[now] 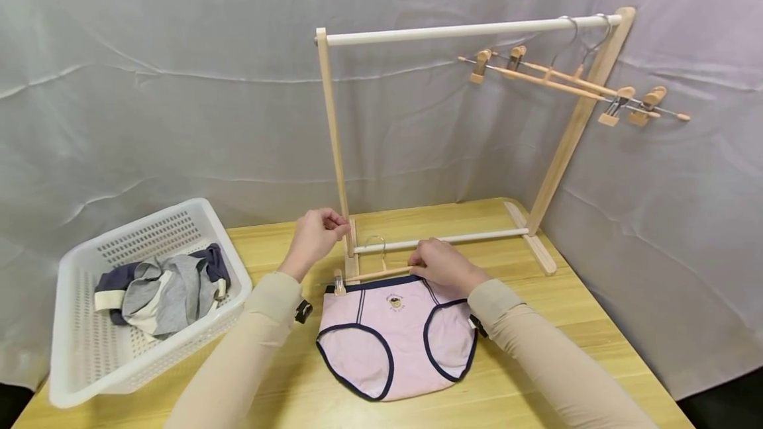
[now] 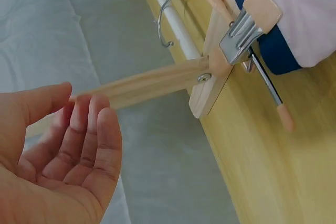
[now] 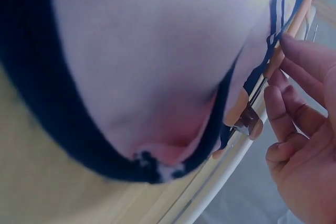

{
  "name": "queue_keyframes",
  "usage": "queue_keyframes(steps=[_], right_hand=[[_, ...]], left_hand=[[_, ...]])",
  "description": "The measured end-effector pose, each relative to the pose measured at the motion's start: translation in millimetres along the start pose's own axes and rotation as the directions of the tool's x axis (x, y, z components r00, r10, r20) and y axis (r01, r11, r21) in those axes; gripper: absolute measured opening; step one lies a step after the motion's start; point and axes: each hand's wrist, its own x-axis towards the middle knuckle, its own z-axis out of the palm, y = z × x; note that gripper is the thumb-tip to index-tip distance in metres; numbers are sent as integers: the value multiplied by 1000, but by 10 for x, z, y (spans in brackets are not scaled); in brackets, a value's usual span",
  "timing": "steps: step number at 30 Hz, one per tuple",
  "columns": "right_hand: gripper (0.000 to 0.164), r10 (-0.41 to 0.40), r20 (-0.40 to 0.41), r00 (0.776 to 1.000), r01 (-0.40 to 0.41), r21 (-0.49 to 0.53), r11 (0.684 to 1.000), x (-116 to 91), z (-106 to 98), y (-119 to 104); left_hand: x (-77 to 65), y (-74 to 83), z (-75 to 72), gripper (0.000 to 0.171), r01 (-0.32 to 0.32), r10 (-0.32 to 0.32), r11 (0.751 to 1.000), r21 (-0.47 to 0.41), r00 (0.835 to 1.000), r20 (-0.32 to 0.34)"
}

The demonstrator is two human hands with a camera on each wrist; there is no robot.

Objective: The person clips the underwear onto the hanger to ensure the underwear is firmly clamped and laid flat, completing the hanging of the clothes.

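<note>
Pale pink underpants [image 1: 408, 343] with navy trim lie on the table. A wooden clip hanger [image 1: 378, 275] lies along their waistband, its hook pointing to the back. The hanger's left clip [image 2: 252, 24] grips one waistband corner. In the right wrist view the other clip [image 3: 248, 121] sits at the opposite corner. My right hand [image 1: 444, 263] pinches the hanger bar at the waistband between thumb and fingers. Holding nothing, my left hand [image 1: 318, 237] is raised in front of the rack's left post, fingers loosely curled with the thumb close to the fingertips [image 2: 107, 124].
A wooden drying rack [image 1: 331, 138] with a white top rail [image 1: 441, 33] stands behind the hands. Two clip hangers [image 1: 554, 81] hang at its right end. At the left stands a white basket [image 1: 77, 323] with grey and navy clothes [image 1: 173, 290] inside.
</note>
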Motion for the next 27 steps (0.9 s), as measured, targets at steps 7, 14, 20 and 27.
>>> queue_keyframes(steps=[7,14,20,27], right_hand=[[10,70,9,998,-70,0,998,-18,20,36],[8,79,27,997,-80,70,994,-19,14,93],[8,85,55,995,-91,117,989,-43,-13,114],[9,47,110,993,-75,270,960,-110,-72,111]], left_hand=[[40,-5,-26,30,-13,12,999,-36,1000,-25],[78,-4,-23,37,-40,41,999,-35,999,2],[114,-8,-29,43,-52,52,997,-56,999,15],[179,-44,-75,39,-105,108,992,-67,993,42]])
